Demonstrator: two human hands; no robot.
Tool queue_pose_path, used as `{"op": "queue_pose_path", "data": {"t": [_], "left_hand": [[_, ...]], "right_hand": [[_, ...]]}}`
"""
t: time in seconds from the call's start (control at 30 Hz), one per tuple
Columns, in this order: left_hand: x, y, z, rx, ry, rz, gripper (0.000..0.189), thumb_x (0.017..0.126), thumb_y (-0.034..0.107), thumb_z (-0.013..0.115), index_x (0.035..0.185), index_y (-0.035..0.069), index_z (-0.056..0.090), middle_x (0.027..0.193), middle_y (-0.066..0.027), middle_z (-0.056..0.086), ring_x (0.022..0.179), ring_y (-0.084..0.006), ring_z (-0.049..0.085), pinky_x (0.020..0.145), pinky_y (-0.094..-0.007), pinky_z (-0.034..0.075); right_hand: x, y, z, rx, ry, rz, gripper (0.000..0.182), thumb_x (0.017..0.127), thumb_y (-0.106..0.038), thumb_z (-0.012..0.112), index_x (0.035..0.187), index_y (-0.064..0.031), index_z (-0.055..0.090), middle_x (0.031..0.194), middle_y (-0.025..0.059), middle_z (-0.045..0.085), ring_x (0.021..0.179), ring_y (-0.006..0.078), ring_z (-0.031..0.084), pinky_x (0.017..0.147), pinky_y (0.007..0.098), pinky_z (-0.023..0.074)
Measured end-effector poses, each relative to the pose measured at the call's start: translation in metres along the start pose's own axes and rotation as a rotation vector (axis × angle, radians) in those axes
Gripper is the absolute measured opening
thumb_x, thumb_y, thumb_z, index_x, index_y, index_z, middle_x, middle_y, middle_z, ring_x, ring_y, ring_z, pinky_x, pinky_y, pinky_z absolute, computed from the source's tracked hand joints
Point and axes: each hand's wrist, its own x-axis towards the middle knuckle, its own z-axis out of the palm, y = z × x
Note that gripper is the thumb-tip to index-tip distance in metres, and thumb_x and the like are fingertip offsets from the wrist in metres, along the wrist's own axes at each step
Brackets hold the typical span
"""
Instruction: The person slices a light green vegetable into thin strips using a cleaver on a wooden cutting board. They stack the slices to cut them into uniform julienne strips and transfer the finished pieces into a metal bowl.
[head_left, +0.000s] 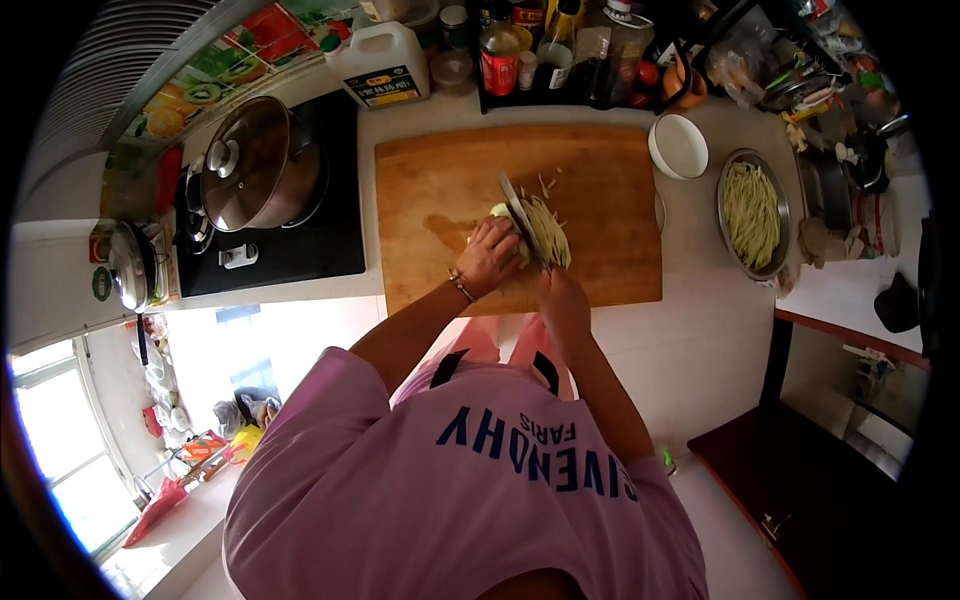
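On the wooden cutting board (607, 225) lies a pale green vegetable (501, 213), partly hidden under my left hand (489, 253), whose fingers press on it beside the blade. My right hand (564, 304) grips the handle of a kitchen knife (523, 216), its blade standing on edge along the cut end. Thin pale green shreds (549, 229) lie in a heap just right of the blade, with a few loose ones farther back. A wet patch (450, 229) marks the board left of the vegetable.
Right of the board stand a white bowl (679, 148) and an oval metal dish (785, 225) of similar shreds (752, 214). A lidded pot (251, 169) sits on the black stove (322, 247) at left. Behind are a white plastic jug (382, 64) and a black rack with bottles (499, 56).
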Motion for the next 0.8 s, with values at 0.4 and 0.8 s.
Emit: {"op": "queue_pose_path", "data": {"t": [0.4,0.8], "left_hand": [[0.003,0.005,-0.003,-0.007,-0.021,-0.017,0.037,0.079,0.022,0.077,0.11,0.006,0.064,0.128,-0.0154,0.057,0.125,-0.0387,0.05,0.103,-0.0532,0.043],[0.007,0.005,-0.005,-0.023,-0.002,0.01,0.038,0.077,0.02,0.078,0.111,0.006,0.064,0.126,-0.0159,0.058,0.126,-0.0404,0.05,0.104,-0.0528,0.043]], "right_hand": [[-0.041,-0.004,-0.05,-0.054,-0.097,0.002,0.031,0.103,-0.028,0.049,0.119,-0.003,0.06,0.082,0.0243,0.068,0.076,0.0425,0.067,0.065,0.0501,0.0546],[0.015,0.002,0.006,-0.122,-0.024,-0.084,0.029,0.103,-0.03,0.046,0.104,-0.0042,0.059,0.078,0.0225,0.066,0.073,0.0437,0.066,0.065,0.0538,0.0525]]}}
